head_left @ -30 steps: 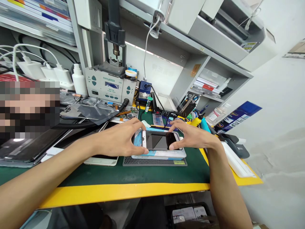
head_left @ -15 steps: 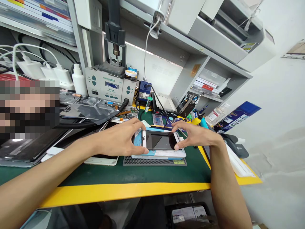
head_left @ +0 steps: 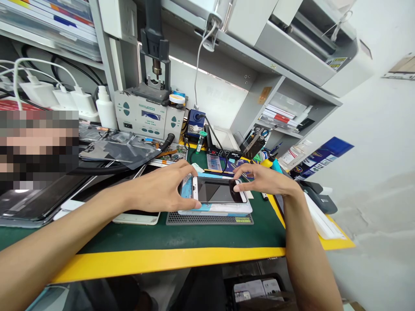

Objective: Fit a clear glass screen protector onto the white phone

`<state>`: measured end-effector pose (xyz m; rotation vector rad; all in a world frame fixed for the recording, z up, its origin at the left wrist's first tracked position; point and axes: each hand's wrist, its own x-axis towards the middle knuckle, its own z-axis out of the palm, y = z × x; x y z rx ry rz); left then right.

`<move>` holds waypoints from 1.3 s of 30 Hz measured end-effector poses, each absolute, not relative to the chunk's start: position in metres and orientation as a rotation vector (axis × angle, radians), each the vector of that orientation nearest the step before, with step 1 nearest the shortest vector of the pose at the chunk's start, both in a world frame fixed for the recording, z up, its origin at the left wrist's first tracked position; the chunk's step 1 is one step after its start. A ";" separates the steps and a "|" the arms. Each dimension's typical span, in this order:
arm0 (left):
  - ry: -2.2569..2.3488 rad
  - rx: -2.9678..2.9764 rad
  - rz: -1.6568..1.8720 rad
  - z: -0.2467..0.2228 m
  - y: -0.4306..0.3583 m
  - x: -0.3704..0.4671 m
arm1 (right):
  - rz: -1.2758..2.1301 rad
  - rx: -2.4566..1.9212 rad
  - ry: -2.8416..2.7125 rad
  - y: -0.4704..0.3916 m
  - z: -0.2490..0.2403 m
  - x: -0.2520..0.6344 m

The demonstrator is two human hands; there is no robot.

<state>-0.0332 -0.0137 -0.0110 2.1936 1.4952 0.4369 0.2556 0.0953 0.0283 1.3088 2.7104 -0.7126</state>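
Observation:
A white-framed smartphone lies screen up on a stack of flat blue-and-white boxes or packs, which rests on a grey perforated mat. My left hand spans the phone's left end, thumb at the near edge and fingers at the far edge. On the other side, my right hand has its thumb on the dark glass near the right end and its index finger at the far edge. The phone's underside is hidden.
Behind stand a grey soldering or hot-air station, a blue tool holder and a green syringe. Several phones or tablets lie left of my left forearm. A yellow strip edges the green bench top.
My right thumb has moved from the phone's near right corner onto the screen, farther in. My left hand keeps its place at the left end, and the phone has barely moved.

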 end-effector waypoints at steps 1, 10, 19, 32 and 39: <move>1.497 2.198 0.434 -0.011 -0.014 -0.033 | -0.716 1.313 2.707 0.096 0.028 0.255; 1.500 2.192 0.424 -0.011 -0.014 -0.033 | -0.760 1.268 2.783 0.099 0.021 0.251; 1.500 2.190 0.443 -0.011 -0.014 -0.033 | -0.703 1.343 2.820 0.101 0.012 0.245; 1.481 2.212 0.467 -0.013 -0.013 -0.033 | -0.464 1.427 2.909 0.087 0.002 0.227; 1.491 2.211 0.460 -0.013 -0.013 -0.032 | -0.383 1.447 2.981 0.082 -0.006 0.214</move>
